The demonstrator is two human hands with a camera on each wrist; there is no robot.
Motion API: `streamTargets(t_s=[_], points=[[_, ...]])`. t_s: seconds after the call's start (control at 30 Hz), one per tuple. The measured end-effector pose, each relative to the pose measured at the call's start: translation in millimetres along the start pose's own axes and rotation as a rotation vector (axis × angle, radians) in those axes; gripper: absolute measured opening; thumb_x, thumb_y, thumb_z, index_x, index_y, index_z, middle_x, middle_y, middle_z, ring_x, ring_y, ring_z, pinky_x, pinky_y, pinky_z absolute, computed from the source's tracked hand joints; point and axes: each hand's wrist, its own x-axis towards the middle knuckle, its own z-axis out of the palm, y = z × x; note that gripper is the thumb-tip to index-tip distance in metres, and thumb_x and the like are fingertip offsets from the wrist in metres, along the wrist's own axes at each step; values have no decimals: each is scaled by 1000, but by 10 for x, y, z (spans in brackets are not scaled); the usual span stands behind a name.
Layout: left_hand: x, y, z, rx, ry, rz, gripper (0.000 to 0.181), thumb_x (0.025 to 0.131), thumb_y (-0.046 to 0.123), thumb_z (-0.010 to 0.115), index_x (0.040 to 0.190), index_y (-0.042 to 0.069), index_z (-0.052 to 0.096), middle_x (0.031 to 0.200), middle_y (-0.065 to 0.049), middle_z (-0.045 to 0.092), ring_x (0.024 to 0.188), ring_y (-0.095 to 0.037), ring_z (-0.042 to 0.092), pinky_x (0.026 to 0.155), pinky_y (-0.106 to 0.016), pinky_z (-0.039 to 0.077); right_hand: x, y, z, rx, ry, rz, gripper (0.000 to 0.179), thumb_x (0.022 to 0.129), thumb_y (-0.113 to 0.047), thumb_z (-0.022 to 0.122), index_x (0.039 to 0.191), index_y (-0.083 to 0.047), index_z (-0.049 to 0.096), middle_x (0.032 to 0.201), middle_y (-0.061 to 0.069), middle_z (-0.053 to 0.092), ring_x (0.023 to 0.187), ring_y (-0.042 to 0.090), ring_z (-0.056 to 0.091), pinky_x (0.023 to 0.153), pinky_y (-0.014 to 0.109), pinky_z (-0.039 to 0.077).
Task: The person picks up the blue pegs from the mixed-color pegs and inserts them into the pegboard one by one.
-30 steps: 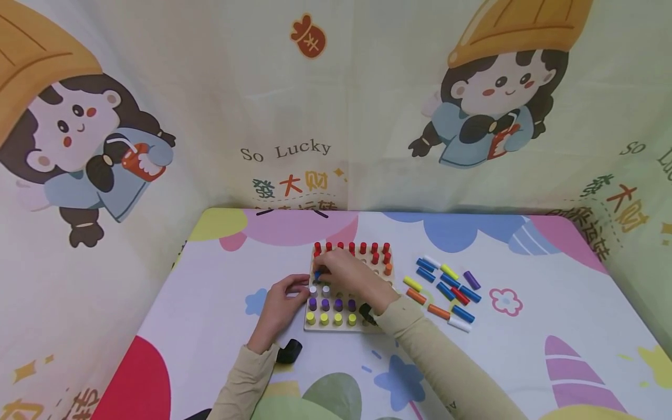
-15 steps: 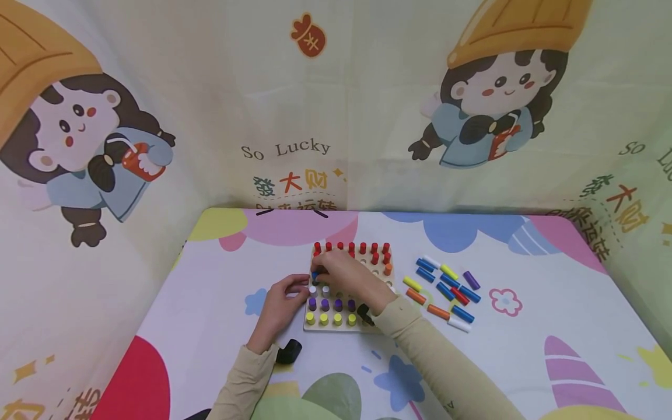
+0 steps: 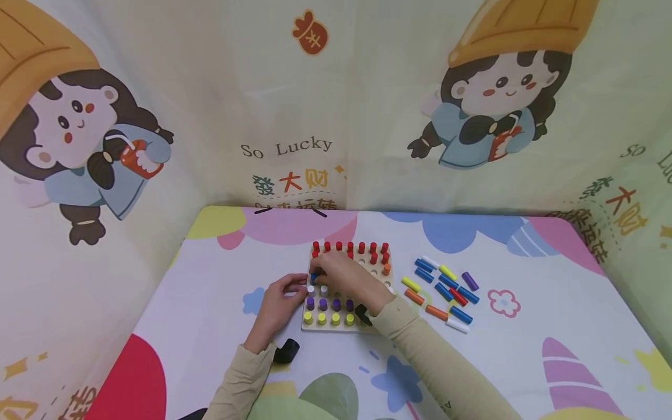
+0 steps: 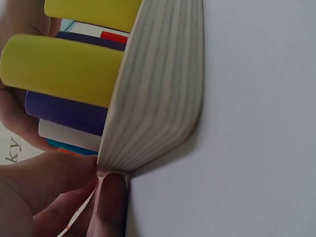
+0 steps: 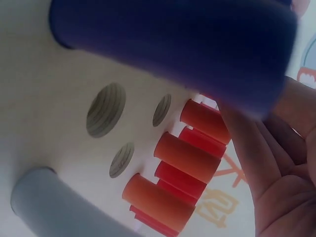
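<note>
A wooden pegboard (image 3: 336, 329) lies on the table, with rows of red, orange, white, purple and yellow pegs standing in it. My right hand (image 3: 343, 275) reaches over the board from the right and pinches a blue peg (image 3: 314, 279) at the left end of the row behind the white pegs (image 3: 324, 291). Whether that peg is fully seated is hidden by the fingers. At the board's left edge, my left hand (image 3: 277, 306) grips it; the left wrist view shows the thumb (image 4: 59, 173) against the rim beside the layered side wall (image 4: 158, 89). Purple pegs (image 3: 336, 305) fill part of a nearer row.
Right of the board lie several loose pegs: blue (image 3: 461, 315), orange (image 3: 437, 312), yellow (image 3: 411, 284), red (image 3: 458, 296), white (image 3: 458, 325) and purple (image 3: 470, 281). Bare holes (image 5: 106, 109) show in the board. A printed cloth wall (image 3: 378, 116) stands behind the table.
The right hand with the blue peg has shifted very slightly left over the same end hole. My left hand keeps its place on the board's edge, and the loose pegs lie as before.
</note>
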Motion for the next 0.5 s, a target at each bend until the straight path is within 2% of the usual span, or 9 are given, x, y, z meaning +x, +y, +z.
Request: streamTargets(t_s=[0.27, 0.5], points=[[6, 5, -8, 1, 4, 10, 31, 92, 14, 69, 122, 9, 68, 112, -7, 73, 102, -21, 69, 88, -39, 56, 9, -6, 28, -51, 24, -64, 18, 91, -13, 72, 109, -11, 74, 103, -1, 73, 90, 9, 64, 87, 24, 54], [0, 6, -7, -9, 0, 10, 31, 92, 14, 68, 123, 9, 67, 114, -6, 72, 102, -21, 68, 88, -38, 56, -29, -49, 13, -75, 30, -45, 21, 92, -10, 70, 112, -10, 72, 107, 0, 72, 94, 13, 65, 87, 26, 55]])
